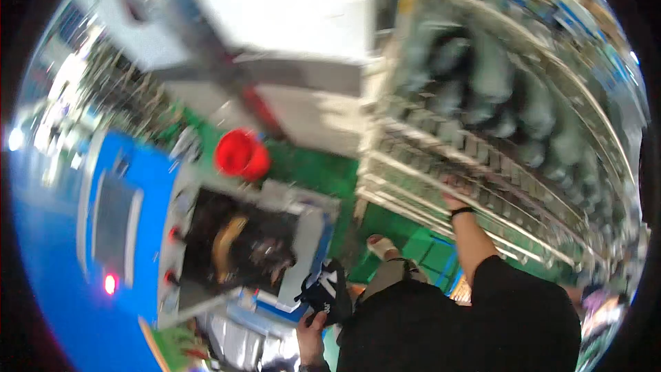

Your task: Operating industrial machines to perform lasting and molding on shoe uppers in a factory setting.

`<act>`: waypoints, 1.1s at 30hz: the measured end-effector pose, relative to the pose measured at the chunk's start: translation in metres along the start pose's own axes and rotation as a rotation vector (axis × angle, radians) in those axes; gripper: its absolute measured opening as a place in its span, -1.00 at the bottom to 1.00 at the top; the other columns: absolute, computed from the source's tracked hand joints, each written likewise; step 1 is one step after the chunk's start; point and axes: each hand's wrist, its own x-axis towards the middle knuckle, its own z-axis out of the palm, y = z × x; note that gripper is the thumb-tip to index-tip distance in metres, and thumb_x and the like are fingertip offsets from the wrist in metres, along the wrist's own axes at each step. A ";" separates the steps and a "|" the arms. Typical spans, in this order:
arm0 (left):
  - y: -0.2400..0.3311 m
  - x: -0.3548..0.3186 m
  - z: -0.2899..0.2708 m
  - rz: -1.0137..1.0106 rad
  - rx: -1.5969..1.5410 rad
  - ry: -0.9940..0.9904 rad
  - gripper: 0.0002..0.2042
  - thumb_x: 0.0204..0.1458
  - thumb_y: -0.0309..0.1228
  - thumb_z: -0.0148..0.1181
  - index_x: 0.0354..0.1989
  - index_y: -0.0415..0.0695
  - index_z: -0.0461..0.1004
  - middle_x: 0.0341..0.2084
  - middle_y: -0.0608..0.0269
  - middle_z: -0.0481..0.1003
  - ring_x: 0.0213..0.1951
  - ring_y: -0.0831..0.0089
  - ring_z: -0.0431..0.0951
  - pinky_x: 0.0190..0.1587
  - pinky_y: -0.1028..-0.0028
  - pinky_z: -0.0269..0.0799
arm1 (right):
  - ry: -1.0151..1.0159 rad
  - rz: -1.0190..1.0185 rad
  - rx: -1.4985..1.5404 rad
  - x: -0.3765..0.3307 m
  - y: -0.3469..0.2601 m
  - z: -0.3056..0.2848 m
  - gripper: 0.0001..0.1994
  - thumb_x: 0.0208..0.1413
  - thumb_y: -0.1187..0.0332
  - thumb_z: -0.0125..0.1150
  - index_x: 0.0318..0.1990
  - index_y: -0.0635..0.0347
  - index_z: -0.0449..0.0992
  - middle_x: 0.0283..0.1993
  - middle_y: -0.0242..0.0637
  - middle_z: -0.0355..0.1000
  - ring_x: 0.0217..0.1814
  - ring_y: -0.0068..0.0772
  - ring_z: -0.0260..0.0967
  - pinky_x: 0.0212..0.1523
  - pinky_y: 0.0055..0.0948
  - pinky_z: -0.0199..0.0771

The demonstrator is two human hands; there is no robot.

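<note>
Two hands working: left hand [311, 336] fingers clenching around dark gloves [328, 291]; right hand [456, 196] gripping wire cart rail [441, 178], grey parts stacked beyond fingertips.

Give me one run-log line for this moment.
left hand: grips black-and-white glove | right hand: on wire cart rail | blue machine: open at left

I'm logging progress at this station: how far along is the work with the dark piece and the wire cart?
Done: many grey-green pieces already hang in the tall wire-frame cart. In hand: the left hand grips a black-and-white fabric piece beside the blue-and-white machine; the right hand touches the cart's rail. Left: that piece is not yet on the cart.
</note>
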 end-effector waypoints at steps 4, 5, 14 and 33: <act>-0.046 -0.081 -0.112 0.199 0.294 0.123 -0.54 0.01 -0.29 0.34 -0.02 -0.42 0.54 -0.11 0.09 0.57 -0.04 0.40 0.52 0.07 0.44 0.38 | -0.081 0.878 1.580 -0.011 -0.008 -0.024 -0.69 0.27 0.28 0.00 -0.02 0.35 0.46 -0.06 0.02 0.47 -0.04 -0.07 0.41 0.02 -0.02 0.45; -0.061 -0.095 -0.134 0.060 0.062 0.170 -0.54 0.01 -0.30 0.34 -0.01 -0.41 0.54 -0.06 0.06 0.56 0.02 0.38 0.50 0.13 0.42 0.34 | -0.340 0.708 1.120 0.003 0.003 -0.037 -0.86 0.26 0.41 0.04 -0.15 0.29 0.45 -0.25 -0.12 0.46 -0.27 -0.22 0.38 -0.17 -0.22 0.45; -0.253 -0.109 -0.291 -0.232 0.487 0.990 -0.55 0.01 0.07 0.24 -0.25 -0.11 0.67 -0.27 -0.16 0.61 -0.05 -0.07 0.55 0.30 0.08 0.15 | -1.518 0.877 0.201 -0.202 -0.312 0.073 -0.77 0.30 0.30 0.03 -0.41 0.12 0.47 -0.45 -0.27 0.47 -0.48 -0.45 0.42 -0.45 -0.46 0.49; -0.384 -0.513 0.124 -0.845 0.141 1.472 -0.60 -0.21 -0.01 0.45 -0.45 -0.14 0.66 -0.42 0.05 0.61 -0.17 0.01 0.52 -0.07 0.12 0.43 | -2.246 -0.183 -0.586 -0.358 -0.410 0.161 -0.57 0.26 0.41 0.06 0.24 0.40 0.31 -0.32 -0.28 0.45 -0.45 -0.55 0.41 -0.51 -0.56 0.44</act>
